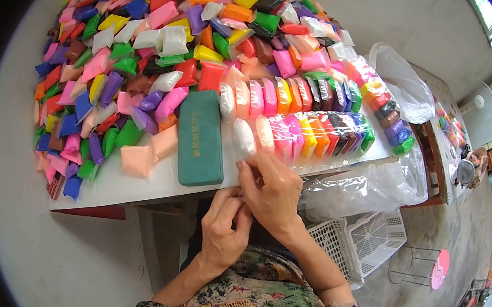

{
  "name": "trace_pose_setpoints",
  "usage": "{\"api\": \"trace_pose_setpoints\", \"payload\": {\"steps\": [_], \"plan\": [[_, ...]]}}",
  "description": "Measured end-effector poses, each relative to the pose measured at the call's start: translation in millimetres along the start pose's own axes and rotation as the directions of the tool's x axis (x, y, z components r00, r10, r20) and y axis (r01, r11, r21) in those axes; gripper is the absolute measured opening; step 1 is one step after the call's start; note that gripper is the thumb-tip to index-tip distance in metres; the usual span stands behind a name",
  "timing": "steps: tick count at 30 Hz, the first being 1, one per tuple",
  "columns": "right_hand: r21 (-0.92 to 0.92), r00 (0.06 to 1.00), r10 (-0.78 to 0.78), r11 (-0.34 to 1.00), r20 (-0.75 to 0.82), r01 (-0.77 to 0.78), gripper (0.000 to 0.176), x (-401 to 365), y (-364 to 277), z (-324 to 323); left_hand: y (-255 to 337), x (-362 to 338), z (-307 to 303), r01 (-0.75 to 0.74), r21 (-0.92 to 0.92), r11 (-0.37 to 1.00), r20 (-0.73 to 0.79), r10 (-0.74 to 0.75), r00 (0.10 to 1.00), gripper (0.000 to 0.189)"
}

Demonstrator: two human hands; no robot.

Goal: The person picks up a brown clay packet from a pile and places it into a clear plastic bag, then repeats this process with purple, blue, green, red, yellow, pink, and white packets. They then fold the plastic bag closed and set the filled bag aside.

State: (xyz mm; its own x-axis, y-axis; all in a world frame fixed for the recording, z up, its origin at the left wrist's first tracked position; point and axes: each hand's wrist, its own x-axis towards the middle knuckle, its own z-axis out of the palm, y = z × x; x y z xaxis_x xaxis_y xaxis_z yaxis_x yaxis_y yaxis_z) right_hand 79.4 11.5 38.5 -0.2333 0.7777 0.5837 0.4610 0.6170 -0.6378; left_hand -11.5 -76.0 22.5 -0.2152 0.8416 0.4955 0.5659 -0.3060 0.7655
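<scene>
My right hand (269, 186) pinches the near edge of a clear plastic sleeve (318, 155) that holds a row of coloured clay packets (314, 134) on the white table (135, 184). My left hand (225, 226) is just below the table edge, fingers curled and touching the same sleeve edge beside the right hand. Two more filled rows (300, 93) lie behind it. A green rectangular case (201, 138) lies left of the rows.
A big heap of loose coloured clay packets (150, 41) covers the table's far and left side. Empty clear bags (403, 80) lie at the right end. White plastic baskets (363, 241) and a wire stool (426, 268) stand on the floor to the right.
</scene>
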Motion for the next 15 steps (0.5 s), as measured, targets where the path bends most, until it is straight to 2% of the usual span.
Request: {"api": "trace_pose_setpoints", "payload": {"steps": [3,6,9,12,15], "plan": [[-0.015,1.0,0.004,1.0,0.019,-0.004,0.016,-2.9,0.8,-8.1,-2.8,-1.3,2.4,-0.062,0.066,0.996,-0.025,0.064,0.998,0.009],[-0.005,1.0,0.009,1.0,0.006,-0.008,0.016,-8.1,2.1,-15.7,1.0,0.1,0.5,-0.062,0.056,0.997,-0.022,0.063,0.998,0.009],[-0.058,0.999,0.017,0.998,-0.051,-0.02,0.015,-10.9,1.2,-28.4,7.1,-5.4,-0.4,0.196,-0.096,0.976,-0.015,-0.199,0.98,0.013],[-0.123,0.991,0.052,0.99,-0.12,-0.066,0.015,-14.2,1.8,-40.3,6.7,-7.7,4.7,0.277,-0.224,0.934,-0.023,-0.289,0.957,0.02],[-0.208,0.986,0.044,0.975,-0.158,-0.077,0.018,-18.0,7.7,-49.3,12.3,-1.6,9.8,0.267,-0.234,0.935,-0.053,-0.286,0.957,0.025]]}}
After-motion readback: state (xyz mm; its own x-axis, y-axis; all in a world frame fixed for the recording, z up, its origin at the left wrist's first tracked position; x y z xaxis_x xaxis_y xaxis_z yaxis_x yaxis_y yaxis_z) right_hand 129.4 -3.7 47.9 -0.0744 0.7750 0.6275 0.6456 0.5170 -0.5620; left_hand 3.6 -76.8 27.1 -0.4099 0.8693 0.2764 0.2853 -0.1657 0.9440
